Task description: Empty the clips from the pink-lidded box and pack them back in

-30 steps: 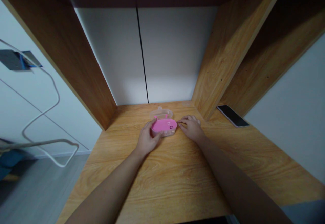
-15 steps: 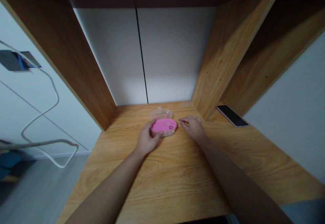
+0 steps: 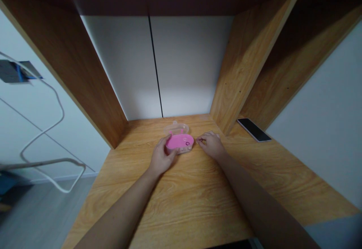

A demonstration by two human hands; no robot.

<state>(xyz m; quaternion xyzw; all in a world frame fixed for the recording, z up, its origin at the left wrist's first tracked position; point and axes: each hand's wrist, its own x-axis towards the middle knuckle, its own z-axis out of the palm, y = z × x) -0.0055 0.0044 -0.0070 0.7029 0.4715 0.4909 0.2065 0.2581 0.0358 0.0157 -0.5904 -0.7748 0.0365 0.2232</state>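
Note:
My left hand is closed around the left end of a small oval box with a pink tray and clear sides, thumb at the front and fingers behind. Its clear hinged lid is folded back onto the desk. On the pink surface, near the right end, lie a small dark ring and a pale looped piece. Just right of the box, my right hand has thumb and forefinger pinched together low over the desk. Something tiny may be at the fingertips, too small to name.
A phone lies on the wooden desk at the right, beside an upright wooden panel. Another panel stands at the left. A white cable hangs beyond it. A shelf crosses overhead.
The view has tilted up slightly, showing the shelf's green edge. My right fingertips have come down a little beside the box. The left hand keeps its hold.

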